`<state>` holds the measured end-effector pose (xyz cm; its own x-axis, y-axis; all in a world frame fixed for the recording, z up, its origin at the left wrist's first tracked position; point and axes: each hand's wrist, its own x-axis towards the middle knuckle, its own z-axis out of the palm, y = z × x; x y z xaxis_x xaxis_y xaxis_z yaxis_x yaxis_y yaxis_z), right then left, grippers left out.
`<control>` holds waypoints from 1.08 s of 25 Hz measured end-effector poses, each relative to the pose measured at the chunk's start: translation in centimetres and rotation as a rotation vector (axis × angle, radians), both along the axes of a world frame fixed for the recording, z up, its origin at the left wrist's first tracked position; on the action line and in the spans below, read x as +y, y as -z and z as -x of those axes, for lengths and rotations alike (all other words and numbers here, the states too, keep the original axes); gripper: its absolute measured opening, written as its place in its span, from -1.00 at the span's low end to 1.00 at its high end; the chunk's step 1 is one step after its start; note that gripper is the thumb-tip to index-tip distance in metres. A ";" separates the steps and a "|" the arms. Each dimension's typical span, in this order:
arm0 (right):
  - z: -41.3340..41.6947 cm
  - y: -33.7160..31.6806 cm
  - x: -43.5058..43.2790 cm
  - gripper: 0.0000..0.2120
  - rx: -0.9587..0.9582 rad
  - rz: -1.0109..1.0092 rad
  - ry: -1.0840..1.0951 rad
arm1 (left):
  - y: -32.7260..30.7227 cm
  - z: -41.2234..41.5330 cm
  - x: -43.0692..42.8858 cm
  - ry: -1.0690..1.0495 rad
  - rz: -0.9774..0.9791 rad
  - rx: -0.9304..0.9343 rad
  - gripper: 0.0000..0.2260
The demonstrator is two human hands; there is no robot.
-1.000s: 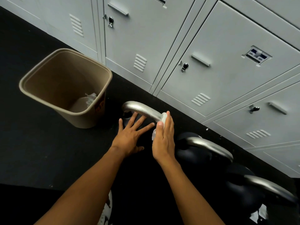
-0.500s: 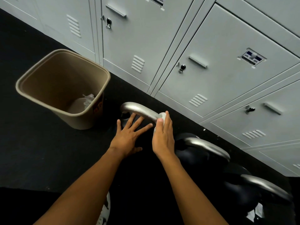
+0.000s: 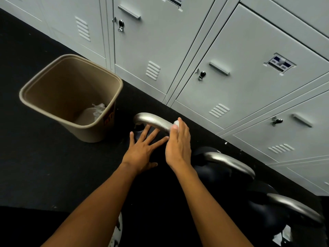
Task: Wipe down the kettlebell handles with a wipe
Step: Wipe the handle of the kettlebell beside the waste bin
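Three kettlebells [image 3: 211, 172] line the lockers [image 3: 240, 38]; your right hand [image 3: 178, 147], fingers together and curved over a white wipe [image 3: 175, 123], presses it onto the 3 o'clock end of the first handle [image 3: 153, 121], while your left hand [image 3: 142, 150] lies with fingers spread wide on that bell's dark body. Toward 4 o'clock lie the second handle [image 3: 229, 162] and third handle [image 3: 293, 205]. The tan bin [image 3: 89, 134] at 10 o'clock bears red print and the locker label [image 3: 279, 64] at 2 o'clock blue lettering, both too blurred to read.

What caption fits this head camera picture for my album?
Right hand holds a wipe on a kettlebell handle; left hand lies spread below it.
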<state>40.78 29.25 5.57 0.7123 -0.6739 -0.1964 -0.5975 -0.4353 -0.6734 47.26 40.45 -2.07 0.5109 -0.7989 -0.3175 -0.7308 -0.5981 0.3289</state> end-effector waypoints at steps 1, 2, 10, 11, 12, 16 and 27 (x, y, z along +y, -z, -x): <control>-0.1 -0.3 1.0 -0.46 0.004 0.076 -0.049 | 0.0 0.0 0.1 -0.001 0.005 -0.003 -0.09; 0.4 -0.5 2.1 -0.43 -0.004 0.155 -0.109 | 0.0 0.1 0.1 -0.004 0.015 -0.004 -0.11; 0.4 0.0 0.2 -0.46 0.049 0.079 -0.081 | 0.0 0.0 0.0 -0.007 0.034 0.018 -0.06; -0.2 -0.2 1.0 -0.44 0.063 0.153 -0.116 | 0.0 0.1 0.1 -0.019 0.057 0.025 -0.07; -0.2 -0.4 2.1 -0.42 0.058 0.254 -0.160 | 0.1 0.2 0.2 -0.038 0.079 0.040 -0.10; 3.0 0.1 3.2 -0.39 -0.004 0.397 -0.274 | 0.3 0.3 0.0 -0.044 0.078 0.021 -0.14; 3.4 -0.1 0.9 -0.43 0.009 0.287 -0.303 | 0.1 0.2 0.0 -0.021 0.030 0.004 -0.09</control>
<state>37.36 30.13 5.69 0.8856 -0.4628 -0.0386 -0.4194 -0.7614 -0.4944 47.05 40.50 -2.22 0.5264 -0.7973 -0.2953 -0.7171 -0.6030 0.3497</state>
